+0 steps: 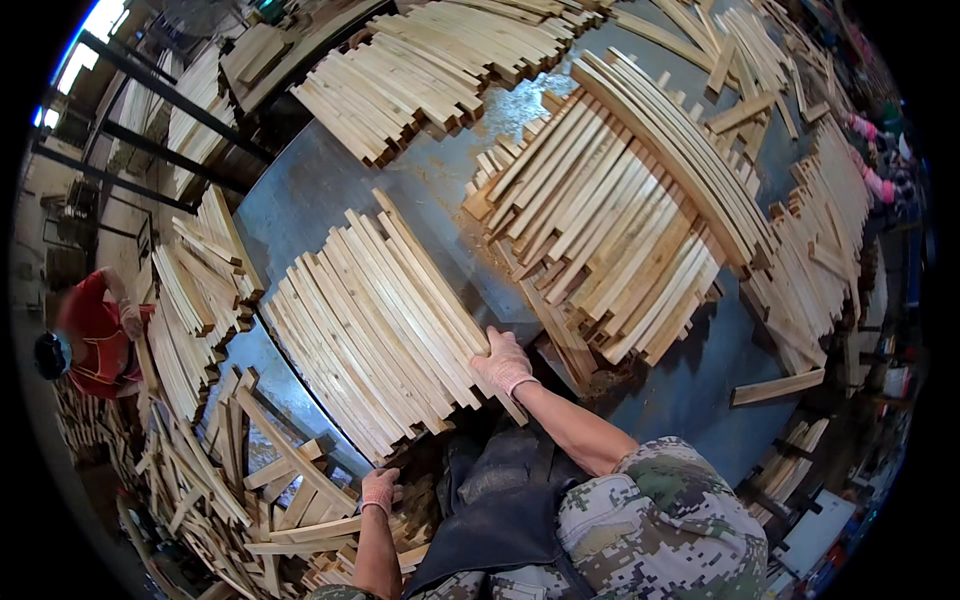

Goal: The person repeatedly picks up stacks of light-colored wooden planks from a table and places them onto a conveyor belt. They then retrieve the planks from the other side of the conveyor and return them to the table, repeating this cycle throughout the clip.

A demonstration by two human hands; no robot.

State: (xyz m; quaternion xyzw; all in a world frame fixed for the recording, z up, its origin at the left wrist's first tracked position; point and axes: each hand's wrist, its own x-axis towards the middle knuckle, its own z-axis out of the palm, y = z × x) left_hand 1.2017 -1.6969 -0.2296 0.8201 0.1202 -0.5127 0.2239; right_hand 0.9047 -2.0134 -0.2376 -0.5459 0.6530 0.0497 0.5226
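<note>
A row of pale wooden strips (365, 335) lies side by side on the blue-grey metal table (315, 185), the near ends uneven. My right hand (505, 362), in a light pinkish glove, is closed on the wooden strip (425, 268) at the row's right edge, near its front end. This strip reaches past the others at the far end. Just below the near ends of the row's left strips, at the table's front edge, is my left hand (380, 490), also gloved. Its fingers are curled, and what they hold, if anything, cannot be made out.
To the right stands a layered stack of strips (630, 230) with longer pieces on top. Another row of strips (430, 75) lies at the back. Loose wood pieces (285, 460) are heaped at the lower left. A person in red (100, 335) is at the far left.
</note>
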